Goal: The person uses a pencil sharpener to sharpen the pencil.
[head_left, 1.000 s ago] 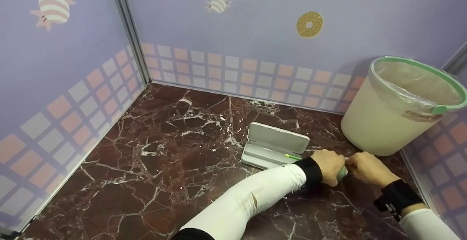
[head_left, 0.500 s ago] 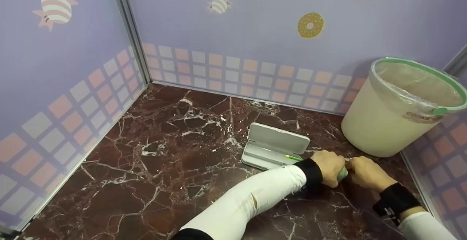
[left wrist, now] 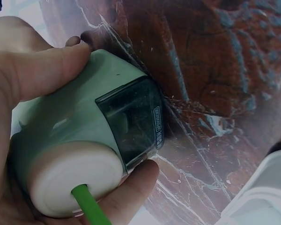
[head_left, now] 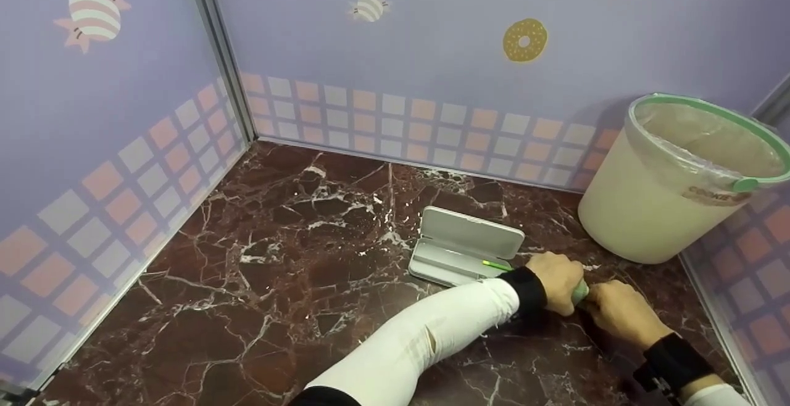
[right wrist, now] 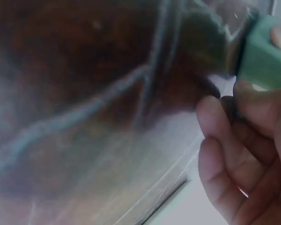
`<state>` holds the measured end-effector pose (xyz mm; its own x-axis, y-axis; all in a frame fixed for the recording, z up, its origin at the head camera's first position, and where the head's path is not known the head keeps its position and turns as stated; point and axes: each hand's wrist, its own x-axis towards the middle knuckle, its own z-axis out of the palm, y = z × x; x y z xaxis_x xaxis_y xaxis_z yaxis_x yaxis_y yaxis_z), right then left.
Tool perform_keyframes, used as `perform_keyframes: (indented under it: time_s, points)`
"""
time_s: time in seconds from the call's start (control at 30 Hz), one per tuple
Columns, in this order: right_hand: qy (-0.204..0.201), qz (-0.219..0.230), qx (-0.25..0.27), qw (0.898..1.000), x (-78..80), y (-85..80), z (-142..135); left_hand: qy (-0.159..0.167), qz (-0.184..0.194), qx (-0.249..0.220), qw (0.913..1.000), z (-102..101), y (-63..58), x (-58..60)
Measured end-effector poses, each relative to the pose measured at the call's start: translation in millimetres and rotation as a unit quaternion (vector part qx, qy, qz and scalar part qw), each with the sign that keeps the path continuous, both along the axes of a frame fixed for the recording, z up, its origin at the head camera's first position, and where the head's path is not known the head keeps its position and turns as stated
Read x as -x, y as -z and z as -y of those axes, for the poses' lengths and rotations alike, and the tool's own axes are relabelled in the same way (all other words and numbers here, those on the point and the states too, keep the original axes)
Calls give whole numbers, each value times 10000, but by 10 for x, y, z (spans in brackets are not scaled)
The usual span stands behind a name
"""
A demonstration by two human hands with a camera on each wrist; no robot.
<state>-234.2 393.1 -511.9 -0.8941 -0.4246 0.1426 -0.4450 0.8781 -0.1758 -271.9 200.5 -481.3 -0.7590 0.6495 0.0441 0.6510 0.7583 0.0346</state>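
Note:
A green crank pencil sharpener with a dark clear shavings window is gripped by my left hand; its thumb lies over the top and a finger curls below. A green pencil sticks out of its cream round front. In the head view a green stick with a yellowish end shows over the case, its other end hidden behind the left wrist. My right hand pinches the small dark crank knob between thumb and finger, beside the sharpener. Most of the crank is hidden.
An open grey-white pencil case lies just behind the left forearm. A cream bin with a green rim and clear liner stands at the back right. Patterned walls enclose the dark red marble tabletop.
My right hand has shifted slightly down and nearer beside the sharpener, its wrist turning with the crank. The left hand and sharpener stay in place.

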Motion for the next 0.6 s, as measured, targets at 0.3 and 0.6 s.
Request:
perform_keyframes:
  time_s: [0.3, 0.6]
  points:
    - [-90, -330, 55, 9994, -84, 12, 39, -73, 22, -28, 10000, 0, -8, -9]
    - [-606, -356, 424, 9966, -126, -16, 15, -98, -47, 33, 9999, -26, 0, -27]
